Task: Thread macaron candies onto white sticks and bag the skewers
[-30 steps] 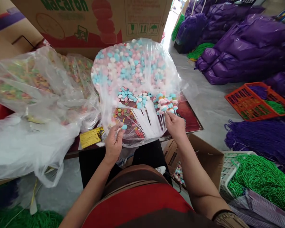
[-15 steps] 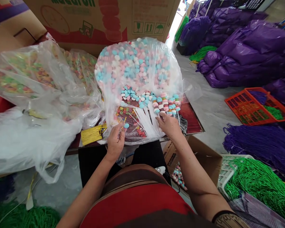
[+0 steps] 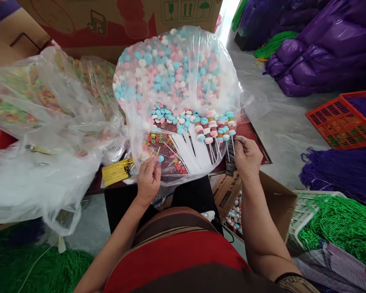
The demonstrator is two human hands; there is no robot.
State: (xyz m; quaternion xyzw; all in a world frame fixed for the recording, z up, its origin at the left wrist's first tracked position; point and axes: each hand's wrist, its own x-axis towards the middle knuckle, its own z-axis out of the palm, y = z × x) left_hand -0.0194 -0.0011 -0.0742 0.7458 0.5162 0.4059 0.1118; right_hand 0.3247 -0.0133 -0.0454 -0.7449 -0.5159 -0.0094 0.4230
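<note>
My left hand (image 3: 148, 179) is closed in a pinch on a small blue candy (image 3: 160, 158) at the near edge of the open plastic bag. A short yellow strip (image 3: 158, 151) shows just beyond its fingertips. My right hand (image 3: 248, 158) is at the right, its thumb and forefinger curled together; what lies between them, if anything, is too small to make out. Beside it are several candy skewers (image 3: 213, 128) of stacked pink, white, blue and amber pieces. A fan of white sticks (image 3: 190, 152) lies between the hands. Black ties (image 3: 231, 166) lie below the right fingertips.
A clear bag of pastel candies (image 3: 176, 69) fills the table's middle; bags of fruit-coloured rings (image 3: 42, 93) are left. Yellow ties (image 3: 115, 173) lie near the front edge. A carton (image 3: 277, 199), orange crate (image 3: 341, 122) and green cord bundle (image 3: 338, 224) stand right.
My right hand has moved right, from the white sticks to beside the rightmost skewers. The left hand still pinches the blue candy. The view has shifted slightly.
</note>
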